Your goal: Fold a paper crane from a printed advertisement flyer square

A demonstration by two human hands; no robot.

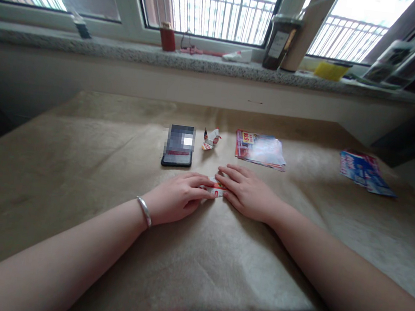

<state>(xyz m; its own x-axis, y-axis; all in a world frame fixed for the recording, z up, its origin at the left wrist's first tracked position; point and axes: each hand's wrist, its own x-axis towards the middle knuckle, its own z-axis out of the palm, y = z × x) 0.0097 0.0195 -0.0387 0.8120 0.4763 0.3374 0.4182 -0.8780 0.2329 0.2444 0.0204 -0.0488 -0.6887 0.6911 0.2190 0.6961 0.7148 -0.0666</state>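
Observation:
A small folded piece of printed paper (218, 193), white with red and orange marks, lies on the table between my hands. My left hand (177, 197) wears a silver bangle at the wrist and rests its stretched fingers on the paper's left part; its thumb is mostly hidden. From the other side, my right hand (250, 193) lies flat with fingers spread, their tips touching the paper's right part. Both hands cover some of the paper, so its full outline is hidden. Just beyond them stands a folded paper crane (211, 139) with coloured stripes.
Left of the crane lies a smartphone (177, 158), its screen partly blurred out. A stack of printed leaflets (261, 149) is at the back right, with more leaflets (367, 173) farther right. Along the windowsill (122, 50) stand a dark jar (279, 43) and a red container (167, 38).

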